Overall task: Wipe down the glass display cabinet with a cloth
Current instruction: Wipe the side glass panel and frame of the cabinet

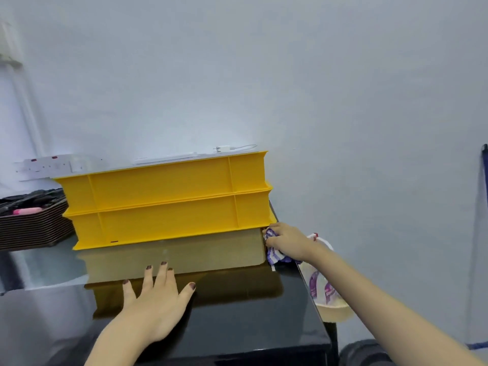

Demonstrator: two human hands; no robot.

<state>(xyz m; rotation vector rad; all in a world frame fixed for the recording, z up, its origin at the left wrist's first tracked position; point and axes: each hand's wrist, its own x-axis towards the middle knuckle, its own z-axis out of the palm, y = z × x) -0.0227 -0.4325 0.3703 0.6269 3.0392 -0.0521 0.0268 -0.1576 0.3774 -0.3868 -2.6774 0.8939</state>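
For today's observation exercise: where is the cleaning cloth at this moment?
In the head view, right of centre, the purple-striped cloth is held in the right hand on the glass cabinet top, at the right end of the stacked yellow trays.

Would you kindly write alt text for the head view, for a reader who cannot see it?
The right hand grips a purple-and-white cloth on the glossy cabinet top, at the corner of two stacked yellow crates, while the left hand rests flat on it. A white bottle shows beyond the cabinet's right edge.
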